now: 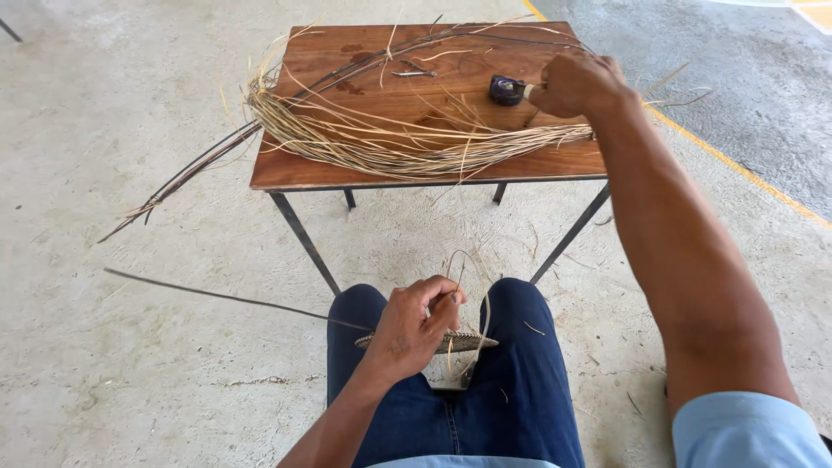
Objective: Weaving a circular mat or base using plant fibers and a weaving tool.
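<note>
My left hand (416, 325) rests on my lap over my blue trousers, pinching a small flat woven piece (464, 342) with a loop of pale straw strip (472, 277) rising from it. A long thin dark rod (225, 297) runs out to the left from that hand. My right hand (576, 84) reaches out over the wooden table (295, 169) and grips a small pale-handled tool (530, 90) whose tip sits at a small dark round container (506, 89). A thick bundle of pale straw strips (390, 143) lies across the table, just below the right hand.
Long dark reeds (191, 173) stick out past the table's left edge toward the concrete floor. A small metal tool (414, 73) lies on the table's far side. A yellow painted line (737, 169) crosses the floor at the right.
</note>
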